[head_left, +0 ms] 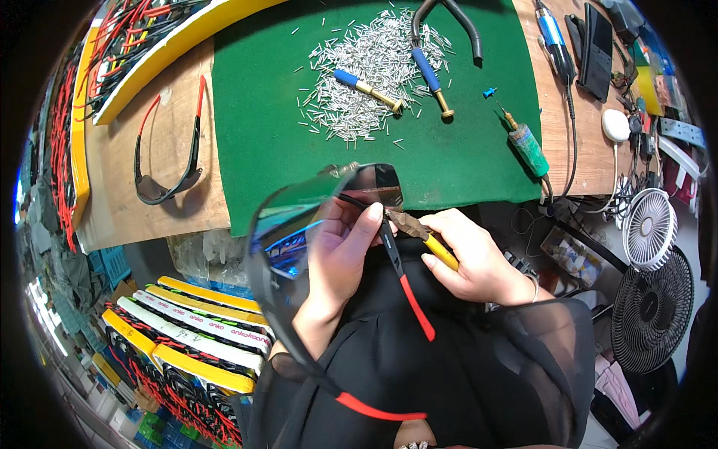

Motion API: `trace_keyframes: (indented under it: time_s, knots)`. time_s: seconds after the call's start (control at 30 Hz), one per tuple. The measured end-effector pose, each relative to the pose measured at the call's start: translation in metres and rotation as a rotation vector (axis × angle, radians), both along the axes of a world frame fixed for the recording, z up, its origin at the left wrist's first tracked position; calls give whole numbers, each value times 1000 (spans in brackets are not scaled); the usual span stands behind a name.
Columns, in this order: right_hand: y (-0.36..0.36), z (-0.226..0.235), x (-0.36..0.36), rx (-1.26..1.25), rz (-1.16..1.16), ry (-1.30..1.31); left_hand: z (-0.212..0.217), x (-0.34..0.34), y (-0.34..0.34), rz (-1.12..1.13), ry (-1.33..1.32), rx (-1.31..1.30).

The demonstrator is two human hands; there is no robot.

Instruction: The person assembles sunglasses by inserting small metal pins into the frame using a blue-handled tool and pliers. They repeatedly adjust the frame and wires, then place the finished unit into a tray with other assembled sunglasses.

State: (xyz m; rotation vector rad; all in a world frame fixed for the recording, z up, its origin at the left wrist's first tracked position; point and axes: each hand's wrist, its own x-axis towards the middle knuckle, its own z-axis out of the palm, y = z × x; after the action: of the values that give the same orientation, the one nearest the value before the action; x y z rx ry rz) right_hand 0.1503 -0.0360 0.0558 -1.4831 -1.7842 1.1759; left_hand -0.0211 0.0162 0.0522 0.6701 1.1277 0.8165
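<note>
My left hand (338, 258) is closed on a pair of sunglasses (288, 224) with dark mirrored lenses and black arms ending in red tips. Its thumb and fingers pinch the frame near a hinge, and one arm of the glasses points down toward my lap. Closed around yellow-handled pliers (441, 253), my right hand (471, 262) brings their rusty jaws to that same hinge area. Whether the jaws grip a small part there is too small to tell. The front lenses partly cover my left fingers.
On the green mat (262, 112) lie a heap of small silver pins (359, 60), two blue-handled screwdrivers (368, 88), black-handled pliers (473, 37) and a green-handled tool with a needle tip (528, 148). Another pair of sunglasses (168, 187) sits left. Fans (649, 228) stand right.
</note>
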Motion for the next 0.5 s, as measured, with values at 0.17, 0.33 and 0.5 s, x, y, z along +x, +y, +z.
trace_keyframes:
  time_s: [0.17,0.33,0.5]
  knots:
    - [1,3,-2,-1,-1,49,8,-3,-2,-41,118,10]
    - [-5,-5,-1,-63,-58,75,-8,-4,0,-84,142,16]
    - [-3,-1,-1,-131,-53,125,-10,-6,-2,0,139,34]
